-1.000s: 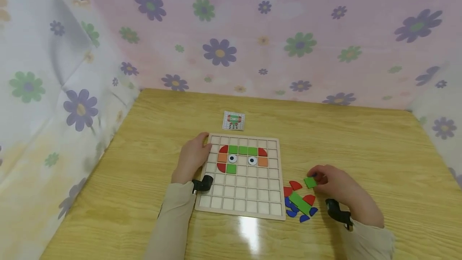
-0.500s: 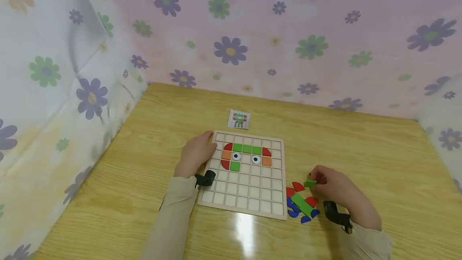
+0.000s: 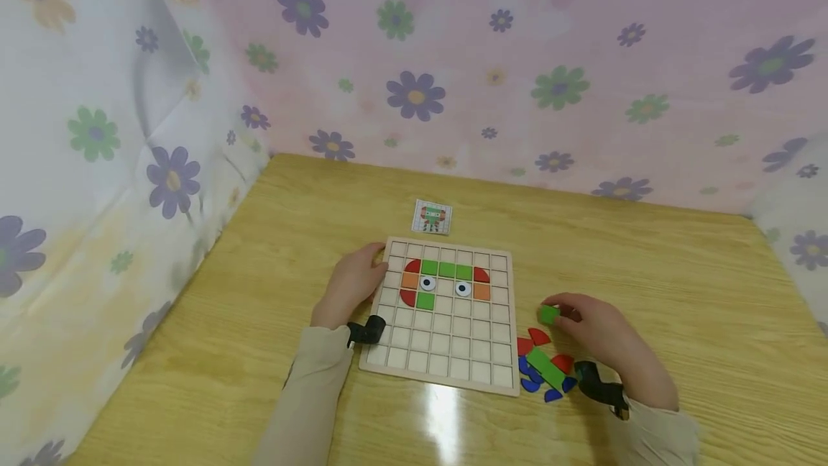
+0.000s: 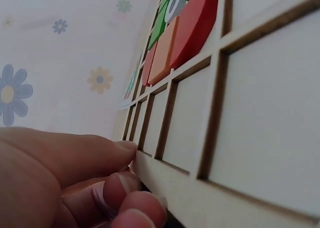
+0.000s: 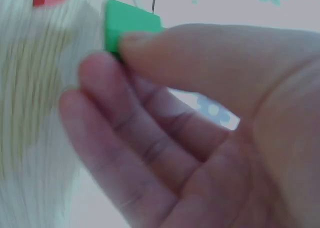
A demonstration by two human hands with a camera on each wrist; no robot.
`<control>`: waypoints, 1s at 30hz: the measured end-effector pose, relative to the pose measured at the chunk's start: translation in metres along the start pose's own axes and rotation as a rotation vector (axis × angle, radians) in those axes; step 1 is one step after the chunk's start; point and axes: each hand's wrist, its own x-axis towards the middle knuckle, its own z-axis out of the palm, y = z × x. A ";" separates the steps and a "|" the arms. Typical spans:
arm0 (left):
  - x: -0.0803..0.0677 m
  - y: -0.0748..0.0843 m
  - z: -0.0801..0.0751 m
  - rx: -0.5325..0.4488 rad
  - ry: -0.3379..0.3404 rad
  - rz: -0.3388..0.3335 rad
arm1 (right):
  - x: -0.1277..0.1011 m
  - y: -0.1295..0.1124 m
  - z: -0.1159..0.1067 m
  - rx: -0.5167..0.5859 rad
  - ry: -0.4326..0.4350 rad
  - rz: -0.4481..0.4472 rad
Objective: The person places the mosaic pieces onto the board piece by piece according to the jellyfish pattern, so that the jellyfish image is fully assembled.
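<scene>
A wooden grid board (image 3: 435, 341) lies in the middle of the table, bearing green squares, orange squares, red quarter-round pieces and two eye discs (image 3: 463, 288). My left hand (image 3: 352, 282) grips its left edge; in the left wrist view the thumb lies at the frame and the fingers (image 4: 142, 208) curl beside and below it. To the right of the board, my right hand (image 3: 598, 329) pinches a green square tile (image 3: 549, 315) between thumb and fingers. The right wrist view shows this tile (image 5: 132, 20) under the thumb tip.
Below the right hand is a pile with a long green piece (image 3: 546, 368), red quarter-round pieces (image 3: 539, 336) and several blue pieces (image 3: 532, 385). A small pattern card (image 3: 432, 217) lies behind the board. Flowered cloth (image 3: 414, 56) hangs behind the wooden table.
My right hand has turned the green square tile and moved it slightly away from the pile, to the back. The left hand stays at the board's edge. The head view has shifted a little.
</scene>
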 end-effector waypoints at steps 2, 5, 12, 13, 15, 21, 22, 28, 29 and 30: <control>-0.001 -0.001 0.001 -0.012 -0.016 -0.013 | 0.002 -0.004 0.002 0.020 0.000 -0.009; -0.002 -0.001 0.001 -0.020 -0.036 -0.014 | 0.006 -0.009 0.007 0.050 -0.006 -0.012; 0.001 0.001 -0.003 -0.015 -0.052 -0.011 | 0.017 -0.024 0.016 0.100 -0.012 -0.030; 0.001 0.000 -0.004 -0.017 -0.053 -0.015 | 0.018 -0.027 0.017 0.108 -0.012 -0.037; 0.003 -0.001 -0.004 -0.026 -0.057 -0.022 | 0.021 -0.031 0.018 0.105 -0.003 -0.057; 0.007 0.001 -0.004 0.008 -0.029 0.000 | 0.031 -0.039 0.015 0.087 0.002 -0.075; 0.007 0.003 -0.004 0.014 -0.026 0.007 | 0.032 -0.039 0.015 0.089 -0.008 -0.066; 0.004 0.006 0.001 0.026 -0.024 0.014 | 0.032 -0.045 0.016 0.097 -0.030 -0.033; 0.004 0.006 0.001 0.023 -0.025 0.011 | 0.033 -0.047 0.017 0.086 -0.018 -0.049; 0.003 0.005 0.001 0.017 -0.030 0.008 | 0.033 -0.049 0.018 0.078 -0.006 -0.065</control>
